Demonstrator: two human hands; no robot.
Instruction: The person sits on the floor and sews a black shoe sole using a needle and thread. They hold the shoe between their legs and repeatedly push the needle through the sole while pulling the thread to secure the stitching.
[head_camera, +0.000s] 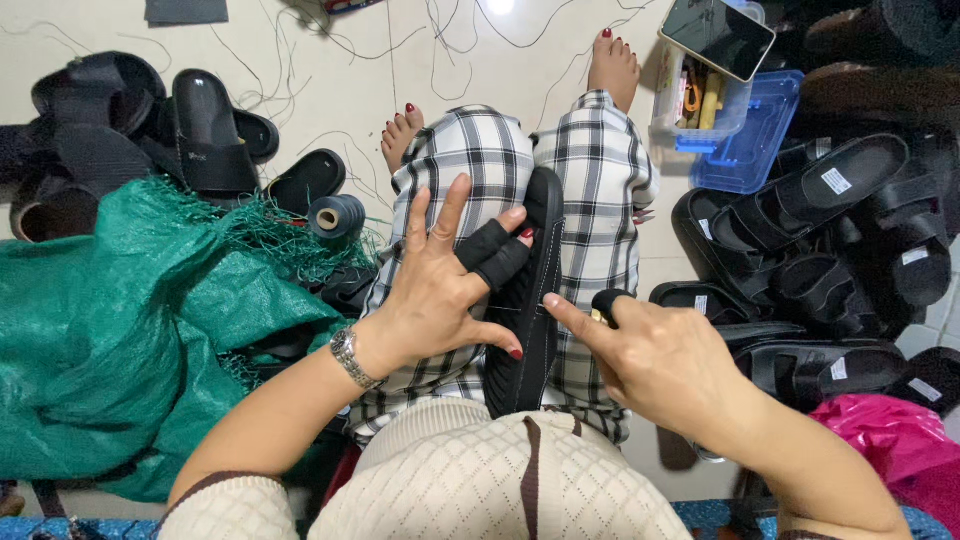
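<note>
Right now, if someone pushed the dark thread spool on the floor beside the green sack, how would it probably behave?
The thread spool looks round and lies on its side on smooth tile floor, so it would probably roll. It seems small, so likely light. The green sack beside it might stop it on that side.
</note>
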